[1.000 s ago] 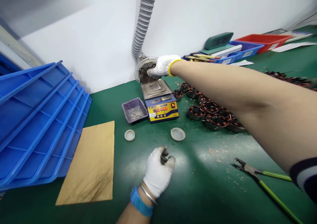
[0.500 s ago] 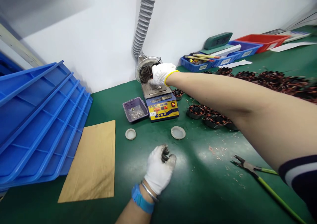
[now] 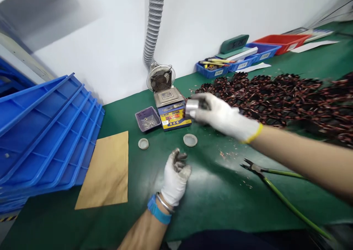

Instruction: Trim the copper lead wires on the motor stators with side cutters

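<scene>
My right hand (image 3: 217,113), in a white glove with a yellow cuff, grips a shiny silvery metal cylinder (image 3: 192,108), blurred by motion. It is in front of the right side of the yellow-and-blue solder pot (image 3: 175,118), which has a red display and a metal top plate (image 3: 168,96). Lower down, my left hand (image 3: 175,178) hovers over or rests on the green table, its darkened fingertips loosely curled and the thumb apart; nothing shows in it. Just beyond it lie a shallow whitish dish (image 3: 190,140) and a smaller dish (image 3: 143,144).
Many copper-wound stator coils (image 3: 264,95) cover the right side. Green-handled cutters (image 3: 257,168) lie nearer me. A purple tray (image 3: 149,122) with metal bits adjoins the pot; behind stands a fume extractor (image 3: 161,80). Cardboard (image 3: 107,172) and stacked blue bins (image 3: 49,139) are left.
My right hand has drawn back from the solder pot's top toward the right and nearer me, now with the silvery cylinder visible in it. My left hand stays near the dishes; the view has shifted slightly.
</scene>
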### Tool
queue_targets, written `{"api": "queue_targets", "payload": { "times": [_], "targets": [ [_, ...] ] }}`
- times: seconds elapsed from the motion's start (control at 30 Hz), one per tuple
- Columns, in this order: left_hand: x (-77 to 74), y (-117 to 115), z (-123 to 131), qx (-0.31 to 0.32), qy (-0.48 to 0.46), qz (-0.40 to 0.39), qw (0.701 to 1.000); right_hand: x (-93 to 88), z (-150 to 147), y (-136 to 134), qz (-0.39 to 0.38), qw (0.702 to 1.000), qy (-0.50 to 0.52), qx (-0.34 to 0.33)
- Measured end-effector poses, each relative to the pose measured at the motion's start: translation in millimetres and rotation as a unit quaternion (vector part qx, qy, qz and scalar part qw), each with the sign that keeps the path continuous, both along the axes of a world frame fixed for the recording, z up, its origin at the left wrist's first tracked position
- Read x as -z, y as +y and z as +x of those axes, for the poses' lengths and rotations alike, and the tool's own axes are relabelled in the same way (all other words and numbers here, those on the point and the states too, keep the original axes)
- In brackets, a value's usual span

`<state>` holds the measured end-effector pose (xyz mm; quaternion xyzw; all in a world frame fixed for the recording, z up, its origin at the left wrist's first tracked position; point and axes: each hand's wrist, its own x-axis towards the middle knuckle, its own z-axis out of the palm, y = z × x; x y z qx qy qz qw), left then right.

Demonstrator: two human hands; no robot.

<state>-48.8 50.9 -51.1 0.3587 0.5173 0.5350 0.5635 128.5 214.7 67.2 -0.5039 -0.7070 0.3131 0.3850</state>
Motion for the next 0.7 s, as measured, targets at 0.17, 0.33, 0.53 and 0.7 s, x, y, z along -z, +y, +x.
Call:
{"api": "queue_targets", "payload": {
  "times": [0.17, 0.33, 0.53, 0.7],
  "targets": [
    [-28.8, -9.5, 57.2, 0.011, -0.147, 0.051, 0.988, 90.9, -2.8, -123.0, -0.015, 0.994, 0.106, 0.005],
    [-39.0, -10.8, 80.6, 0.021, -0.149, -0.005, 0.989, 93.1, 39.4, -155.8, 0.001, 0.997, -0.074, -0.014],
    [-47.0, -10.0, 79.1, 0.184, -0.066, -0.058, 0.979, 56.4, 123.6, -154.6, -0.032, 0.977, -0.112, -0.178],
    [-54.2, -0.7, 101.1, 0.316, -0.054, -0.065, 0.945, 34.0, 136.5, -186.9, -0.034, 0.951, -0.283, -0.118]
  ]
}}
